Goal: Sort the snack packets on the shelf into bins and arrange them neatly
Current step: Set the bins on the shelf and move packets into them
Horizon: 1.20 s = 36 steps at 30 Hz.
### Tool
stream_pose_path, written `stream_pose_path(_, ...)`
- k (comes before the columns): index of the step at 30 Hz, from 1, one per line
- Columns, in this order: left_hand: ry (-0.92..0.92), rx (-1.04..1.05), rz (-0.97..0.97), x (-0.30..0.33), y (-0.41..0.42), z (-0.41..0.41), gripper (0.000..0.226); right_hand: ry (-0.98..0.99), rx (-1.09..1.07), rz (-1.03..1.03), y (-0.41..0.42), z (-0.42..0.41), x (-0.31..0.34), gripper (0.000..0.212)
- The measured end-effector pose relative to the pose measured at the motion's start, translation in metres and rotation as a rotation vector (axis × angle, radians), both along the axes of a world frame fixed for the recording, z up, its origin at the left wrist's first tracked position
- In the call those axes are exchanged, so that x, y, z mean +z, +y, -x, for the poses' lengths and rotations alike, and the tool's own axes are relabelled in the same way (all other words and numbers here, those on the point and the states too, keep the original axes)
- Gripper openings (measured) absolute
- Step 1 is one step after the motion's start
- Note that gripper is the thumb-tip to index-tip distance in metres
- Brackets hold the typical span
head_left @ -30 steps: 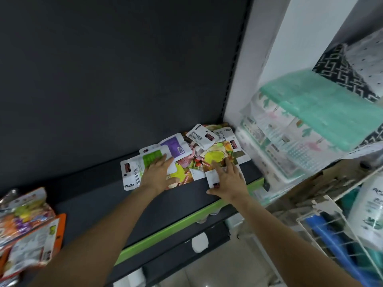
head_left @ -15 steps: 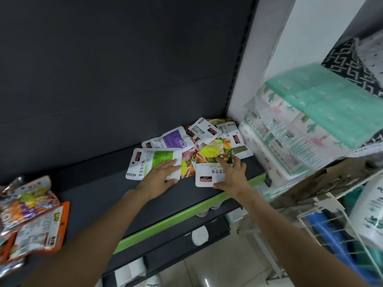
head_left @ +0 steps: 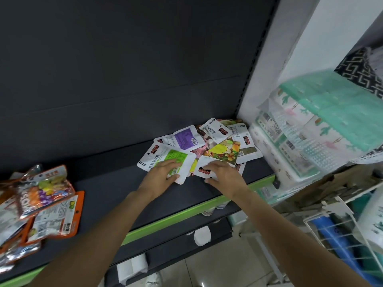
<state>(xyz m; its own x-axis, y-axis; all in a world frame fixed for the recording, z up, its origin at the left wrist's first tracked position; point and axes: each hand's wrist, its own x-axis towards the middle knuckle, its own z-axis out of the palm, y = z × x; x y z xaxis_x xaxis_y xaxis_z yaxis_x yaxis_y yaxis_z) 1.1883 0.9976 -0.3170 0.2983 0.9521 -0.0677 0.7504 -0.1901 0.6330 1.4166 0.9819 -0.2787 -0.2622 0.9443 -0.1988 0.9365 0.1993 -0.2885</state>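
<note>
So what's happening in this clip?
A person is sorting a loose pile of snack packets at the right end of a dark shelf. The left hand lies flat on a white packet with a green label; the right hand rests on a plain white packet. More packets overlap behind them. A second heap sits at the shelf's left end. No bins are in view.

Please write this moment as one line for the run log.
left hand: flat on green-label packet | right hand: flat on white packet | shelf: packets unsorted | bins: none visible
</note>
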Motion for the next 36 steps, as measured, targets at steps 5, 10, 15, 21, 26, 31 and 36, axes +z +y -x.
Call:
stream_pose_path(5,0.232,0.345,0.077,0.000,0.013,0.023,0.079,-0.173,0.090,0.094,0.025,0.017,-0.009,0.085)
stream_pose_path(10,0.196,0.428,0.165,-0.002,0.018,0.033,0.095,-0.217,0.078,0.039,0.028,0.030,-0.011,0.073)
stream_pose_path(15,-0.136,0.587,0.123,0.003,0.018,0.040,0.058,-0.118,0.014,-0.043,0.018,0.033,-0.021,0.064)
stream_pose_path(21,-0.233,0.609,-0.020,0.039,-0.009,0.076,0.037,-0.184,0.101,-0.008,0.020,0.027,-0.020,0.055)
stream_pose_path(26,-0.041,0.368,-0.105,0.058,-0.011,0.071,0.041,-0.237,0.108,0.000,0.021,0.031,-0.016,0.057)
stream_pose_path(31,0.105,0.307,-0.103,0.061,-0.008,0.053,0.041,-0.277,0.084,-0.086,0.018,0.034,-0.017,0.044)
stream_pose_path(36,0.050,0.313,-0.114,0.064,-0.013,0.049,0.039,-0.215,0.066,-0.348,0.007,0.041,-0.007,0.017)
